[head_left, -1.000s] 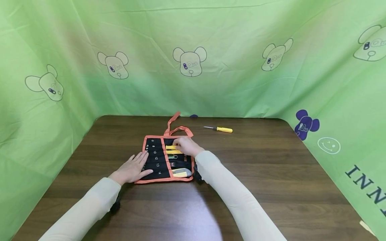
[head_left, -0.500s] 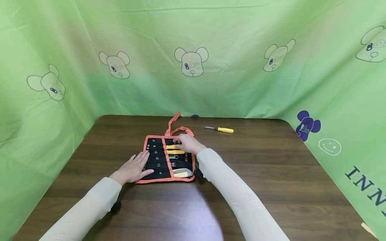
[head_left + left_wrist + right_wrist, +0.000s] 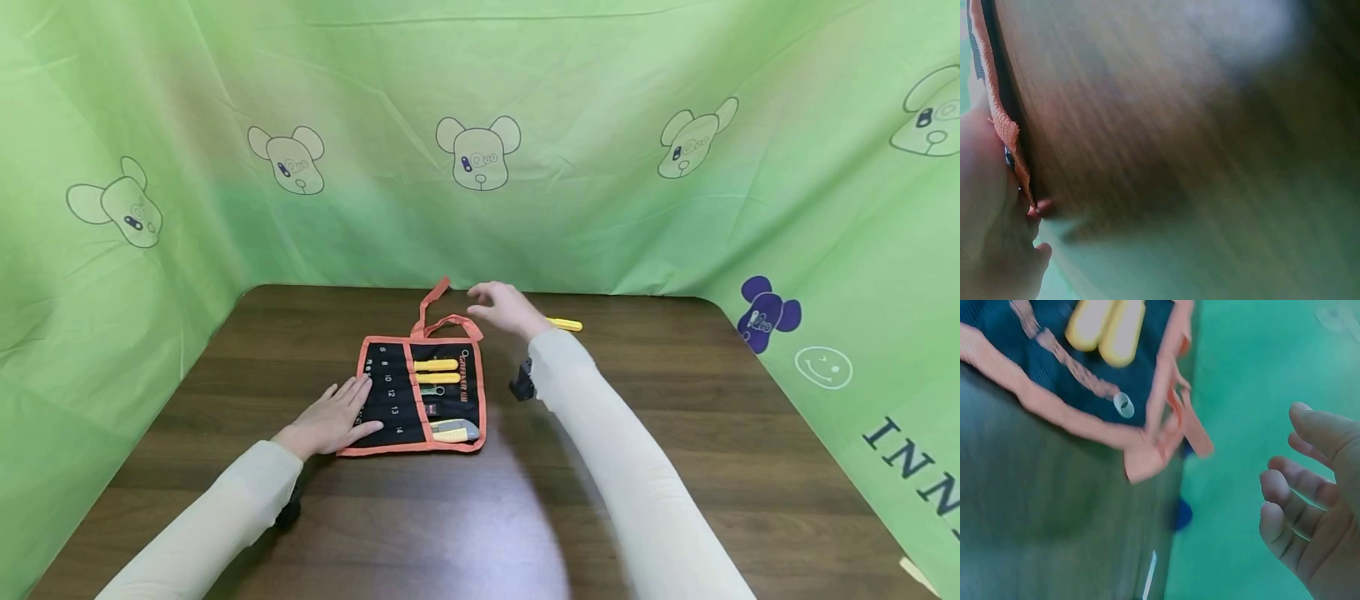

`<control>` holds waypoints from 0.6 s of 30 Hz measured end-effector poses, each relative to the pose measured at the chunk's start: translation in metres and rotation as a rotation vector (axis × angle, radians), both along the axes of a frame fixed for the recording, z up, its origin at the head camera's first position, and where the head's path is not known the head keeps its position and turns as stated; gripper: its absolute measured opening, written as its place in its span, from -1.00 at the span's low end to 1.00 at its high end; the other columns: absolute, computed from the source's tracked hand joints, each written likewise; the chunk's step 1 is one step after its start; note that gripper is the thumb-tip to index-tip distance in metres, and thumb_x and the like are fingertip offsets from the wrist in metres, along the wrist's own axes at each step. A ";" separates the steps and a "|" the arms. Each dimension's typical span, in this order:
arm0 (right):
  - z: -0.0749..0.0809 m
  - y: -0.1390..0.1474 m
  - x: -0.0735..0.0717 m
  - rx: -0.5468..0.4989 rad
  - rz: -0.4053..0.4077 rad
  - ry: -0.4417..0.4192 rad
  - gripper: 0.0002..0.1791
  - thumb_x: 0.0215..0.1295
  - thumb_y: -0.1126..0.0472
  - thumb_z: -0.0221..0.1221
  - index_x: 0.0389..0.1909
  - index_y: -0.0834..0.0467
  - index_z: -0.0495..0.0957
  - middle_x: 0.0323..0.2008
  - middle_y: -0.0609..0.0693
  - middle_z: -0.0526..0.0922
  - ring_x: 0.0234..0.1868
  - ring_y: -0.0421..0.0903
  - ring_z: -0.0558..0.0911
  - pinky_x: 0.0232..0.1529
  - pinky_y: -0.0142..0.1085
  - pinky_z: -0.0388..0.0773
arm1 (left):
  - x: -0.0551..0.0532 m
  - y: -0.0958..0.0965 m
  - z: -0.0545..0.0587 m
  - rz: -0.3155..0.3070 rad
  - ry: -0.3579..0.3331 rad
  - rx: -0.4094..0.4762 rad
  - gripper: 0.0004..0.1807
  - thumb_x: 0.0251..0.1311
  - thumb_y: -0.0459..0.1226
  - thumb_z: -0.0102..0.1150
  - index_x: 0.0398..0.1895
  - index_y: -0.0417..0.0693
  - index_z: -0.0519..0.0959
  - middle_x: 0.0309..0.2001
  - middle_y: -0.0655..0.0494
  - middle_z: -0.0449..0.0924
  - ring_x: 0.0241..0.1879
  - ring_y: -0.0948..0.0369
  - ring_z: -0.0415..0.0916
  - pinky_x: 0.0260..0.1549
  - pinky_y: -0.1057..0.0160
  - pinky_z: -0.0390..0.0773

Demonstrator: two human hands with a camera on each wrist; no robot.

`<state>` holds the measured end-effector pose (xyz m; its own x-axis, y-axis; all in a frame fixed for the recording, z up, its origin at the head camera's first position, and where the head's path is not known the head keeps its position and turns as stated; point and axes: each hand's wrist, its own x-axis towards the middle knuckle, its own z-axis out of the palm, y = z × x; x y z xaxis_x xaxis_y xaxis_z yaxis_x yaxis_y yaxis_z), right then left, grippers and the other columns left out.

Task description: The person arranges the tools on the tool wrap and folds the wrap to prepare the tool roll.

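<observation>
My left hand (image 3: 335, 419) lies flat with spread fingers on the left part of a black tool pouch (image 3: 385, 406) with orange edging. Yellow handles (image 3: 437, 378) and a utility knife (image 3: 454, 431) stick out of its pockets. My right hand (image 3: 508, 308) is raised beyond the pouch's top right corner, its fingers loosely bent and holding nothing, as the right wrist view also shows. A screwdriver (image 3: 566, 324) lies behind that hand; only its yellow handle shows in the head view, and its metal shaft (image 3: 1149, 575) shows in the right wrist view.
Orange tie straps (image 3: 429, 310) trail from the pouch's far edge. The brown wooden table (image 3: 675, 433) ends at a green printed curtain (image 3: 585, 225) at the back and sides. A small pale object (image 3: 917, 575) lies at the right edge.
My right hand has left the upper yellow handle in the pouch and moved up and right toward the loose screwdriver. The left hand has stayed in place.
</observation>
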<state>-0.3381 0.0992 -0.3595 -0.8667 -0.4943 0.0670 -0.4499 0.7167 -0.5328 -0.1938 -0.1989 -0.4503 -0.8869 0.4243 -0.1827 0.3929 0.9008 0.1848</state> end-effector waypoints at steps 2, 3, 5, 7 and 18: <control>0.004 0.011 -0.006 -0.024 -0.026 0.010 -0.57 0.31 0.10 0.10 0.15 0.19 0.42 -0.10 0.14 0.52 -0.09 0.01 0.48 -0.07 -0.12 0.40 | 0.000 0.000 0.000 0.002 0.001 -0.001 -0.11 0.30 0.19 -0.27 0.39 -0.36 -0.08 0.40 -0.24 -0.14 0.36 -0.10 -0.18 0.24 -0.12 -0.12; 0.005 0.017 -0.008 -0.037 -0.041 0.016 -0.56 0.30 0.11 0.11 0.15 0.20 0.42 -0.09 0.17 0.51 -0.07 0.03 0.47 -0.04 -0.10 0.39 | 0.000 0.000 0.000 0.002 0.001 0.000 -0.11 0.30 0.19 -0.26 0.39 -0.36 -0.08 0.40 -0.24 -0.14 0.36 -0.10 -0.18 0.24 -0.12 -0.12; 0.007 0.029 -0.012 -0.058 -0.079 0.019 -0.54 0.30 0.11 0.12 0.17 0.21 0.39 -0.05 0.21 0.50 -0.02 0.08 0.45 0.01 -0.06 0.35 | 0.000 0.000 -0.001 0.001 0.005 -0.003 -0.11 0.30 0.19 -0.25 0.39 -0.36 -0.07 0.40 -0.25 -0.13 0.36 -0.10 -0.18 0.24 -0.13 -0.12; 0.006 0.041 -0.015 -0.084 -0.120 0.000 -0.51 0.30 0.12 0.11 0.21 0.21 0.36 0.00 0.24 0.47 0.05 0.13 0.42 0.06 -0.02 0.31 | 0.000 0.001 -0.002 0.002 0.008 -0.012 -0.10 0.29 0.19 -0.25 0.39 -0.36 -0.07 0.40 -0.24 -0.13 0.36 -0.09 -0.17 0.24 -0.12 -0.11; -0.019 0.096 -0.018 -0.064 -0.223 0.020 -0.42 0.28 0.17 0.13 0.25 0.33 0.25 0.10 0.35 0.36 0.16 0.23 0.31 0.13 0.03 0.21 | 0.001 0.001 -0.003 0.009 0.014 -0.020 -0.11 0.29 0.20 -0.28 0.40 -0.33 -0.08 0.40 -0.21 -0.14 0.37 -0.07 -0.19 0.25 -0.10 -0.13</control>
<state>-0.3565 0.1953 -0.3788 -0.9523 -0.2843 0.1104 -0.2947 0.7646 -0.5732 -0.1928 -0.1980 -0.4530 -0.8929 0.4130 -0.1790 0.3875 0.9077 0.1612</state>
